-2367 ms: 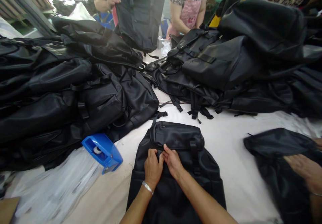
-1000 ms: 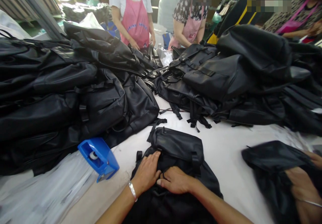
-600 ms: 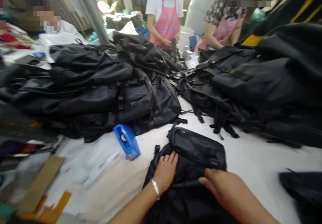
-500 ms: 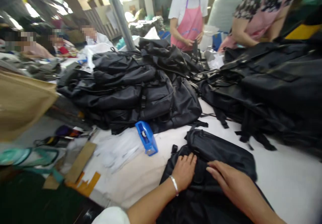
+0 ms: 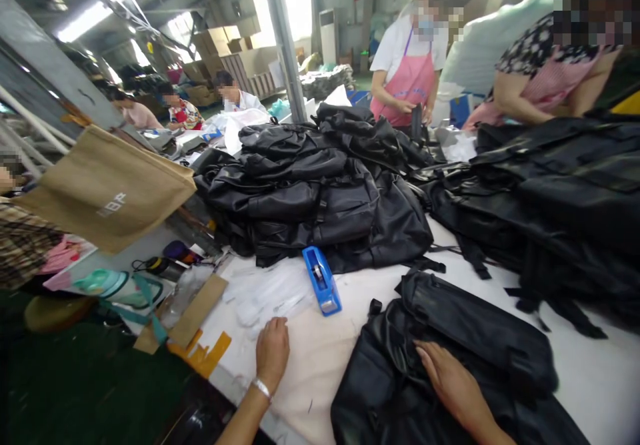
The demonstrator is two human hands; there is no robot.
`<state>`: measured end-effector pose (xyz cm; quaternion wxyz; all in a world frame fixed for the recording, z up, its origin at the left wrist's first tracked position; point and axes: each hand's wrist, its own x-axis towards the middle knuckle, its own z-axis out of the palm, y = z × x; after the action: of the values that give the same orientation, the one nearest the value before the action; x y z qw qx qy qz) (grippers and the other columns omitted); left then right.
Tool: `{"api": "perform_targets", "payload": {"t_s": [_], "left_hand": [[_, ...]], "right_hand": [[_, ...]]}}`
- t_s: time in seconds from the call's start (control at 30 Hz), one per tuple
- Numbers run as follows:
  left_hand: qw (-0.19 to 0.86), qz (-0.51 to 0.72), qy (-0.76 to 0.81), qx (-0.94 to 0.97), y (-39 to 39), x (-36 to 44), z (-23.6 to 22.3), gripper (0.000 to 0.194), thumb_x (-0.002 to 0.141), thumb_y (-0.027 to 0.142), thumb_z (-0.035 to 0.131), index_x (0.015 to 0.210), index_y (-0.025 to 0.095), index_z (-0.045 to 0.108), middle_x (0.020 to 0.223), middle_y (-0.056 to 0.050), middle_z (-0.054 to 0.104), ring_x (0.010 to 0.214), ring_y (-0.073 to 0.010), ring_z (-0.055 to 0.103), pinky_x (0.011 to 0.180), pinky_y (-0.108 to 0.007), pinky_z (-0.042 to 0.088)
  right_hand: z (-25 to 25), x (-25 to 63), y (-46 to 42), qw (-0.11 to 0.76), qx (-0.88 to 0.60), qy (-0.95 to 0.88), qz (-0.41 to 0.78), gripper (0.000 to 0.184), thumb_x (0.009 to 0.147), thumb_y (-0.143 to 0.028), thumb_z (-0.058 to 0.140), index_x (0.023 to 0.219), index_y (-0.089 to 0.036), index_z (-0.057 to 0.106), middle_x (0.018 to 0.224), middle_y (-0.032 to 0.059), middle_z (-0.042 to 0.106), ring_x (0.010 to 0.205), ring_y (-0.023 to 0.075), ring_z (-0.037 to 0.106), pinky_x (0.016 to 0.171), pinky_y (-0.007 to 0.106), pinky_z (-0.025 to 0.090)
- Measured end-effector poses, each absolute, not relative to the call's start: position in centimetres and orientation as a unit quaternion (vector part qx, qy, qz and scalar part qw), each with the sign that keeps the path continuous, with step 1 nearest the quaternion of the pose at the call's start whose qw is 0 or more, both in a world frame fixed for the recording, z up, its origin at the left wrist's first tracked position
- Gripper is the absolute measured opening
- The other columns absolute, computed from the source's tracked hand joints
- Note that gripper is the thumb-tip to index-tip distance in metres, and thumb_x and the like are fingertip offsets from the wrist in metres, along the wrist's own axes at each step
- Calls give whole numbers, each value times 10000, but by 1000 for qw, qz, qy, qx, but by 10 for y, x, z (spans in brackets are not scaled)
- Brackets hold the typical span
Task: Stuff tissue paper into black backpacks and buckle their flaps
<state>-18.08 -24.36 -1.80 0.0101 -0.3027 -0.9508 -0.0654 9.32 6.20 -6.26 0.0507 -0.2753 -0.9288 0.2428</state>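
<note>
My right hand (image 5: 453,381) rests on a black backpack (image 5: 465,351). My left hand (image 5: 273,351) is near a blue tape dispenser (image 5: 321,281).

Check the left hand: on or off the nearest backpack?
Off: bare tabletop shows between the left hand and the backpack.

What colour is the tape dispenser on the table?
The tape dispenser is blue; head view.

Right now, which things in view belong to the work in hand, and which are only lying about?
In the work:
black backpack, under the right hand
translucent plastic near the left hand, probably
blue tape dispenser, perhaps, though untouched

Apparently just lying about:
cardboard strip
teal bottle
</note>
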Motion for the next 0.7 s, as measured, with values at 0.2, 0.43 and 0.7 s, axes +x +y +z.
{"api": "perform_targets", "payload": {"t_s": [0.2, 0.43, 0.7], "left_hand": [[31, -16, -960, -279, -250, -223, -14, 223, 852, 79, 413, 977, 82, 598, 975, -157, 578, 964, -331, 515, 815, -463, 399], [-30, -131, -960, -245, -260, -241, -6, 244, 889, 180, 350, 755, 144, 551, 802, -102, 572, 785, -249, 520, 706, -371, 338], [-133, -428, -891, -66, -275, -228, 12, 296, 798, 461, 434, 694, 185, 463, 628, 23, 444, 648, -156, 449, 614, -284, 377]], "right_hand": [[-60, 92, 57, 39, -297, -916, 268, 447, 956, -504, 286, 1189, -255, 575, 1197, 41, 616, 1133, 226, 571, 1015, 425, 468], [-58, 92, 54, 44, -315, -909, 270, 441, 962, -494, 277, 1204, -268, 566, 1200, 48, 611, 1144, 235, 559, 1014, 444, 458], [-56, 90, 53, 61, -313, -910, 264, 427, 958, -487, 303, 1187, -268, 588, 1197, 42, 618, 1154, 234, 557, 1003, 415, 467]]}}
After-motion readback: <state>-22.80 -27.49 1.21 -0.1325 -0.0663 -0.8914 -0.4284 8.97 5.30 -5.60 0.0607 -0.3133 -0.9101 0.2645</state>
